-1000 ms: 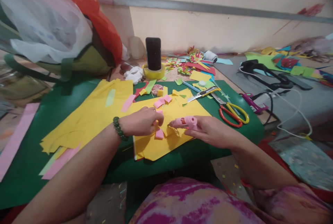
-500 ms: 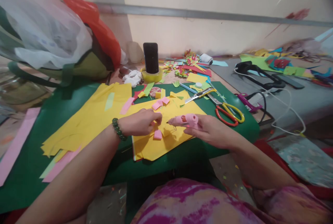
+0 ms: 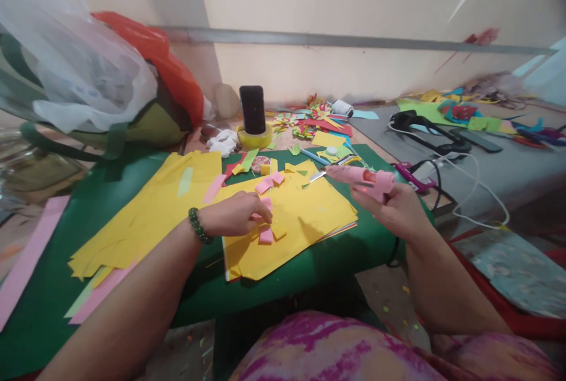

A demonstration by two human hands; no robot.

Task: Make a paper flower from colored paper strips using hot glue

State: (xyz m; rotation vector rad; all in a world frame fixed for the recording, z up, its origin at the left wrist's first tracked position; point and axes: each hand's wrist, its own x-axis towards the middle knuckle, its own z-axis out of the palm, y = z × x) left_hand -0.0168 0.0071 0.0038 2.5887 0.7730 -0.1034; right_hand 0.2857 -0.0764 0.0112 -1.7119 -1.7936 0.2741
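My right hand (image 3: 400, 210) is closed round the handle of a pink hot glue gun (image 3: 365, 179), held above the right side of the mat with its nozzle pointing left. My left hand (image 3: 236, 214), with a green bead bracelet on the wrist, has its fingers bent together over small paper pieces. Pink paper pieces (image 3: 265, 235) and a yellow piece (image 3: 279, 230) lie at its fingertips, on a stack of yellow paper sheets (image 3: 309, 216). What exactly the fingertips pinch is partly hidden. More pink pieces (image 3: 269, 181) lie just beyond the hand.
A cutter knife (image 3: 318, 176) lies partly behind the glue gun. Yellow sheets (image 3: 154, 210) cover the left of the green mat (image 3: 336, 260). A phone (image 3: 252, 109) stands in a yellow tape roll (image 3: 255, 138). Bags (image 3: 163, 80) stand at back left; a white cable (image 3: 475, 189) lies right.
My right hand has lifted the glue gun away from the paper, up and to the right; it now covers the scissors. My left hand stays over the paper pieces.
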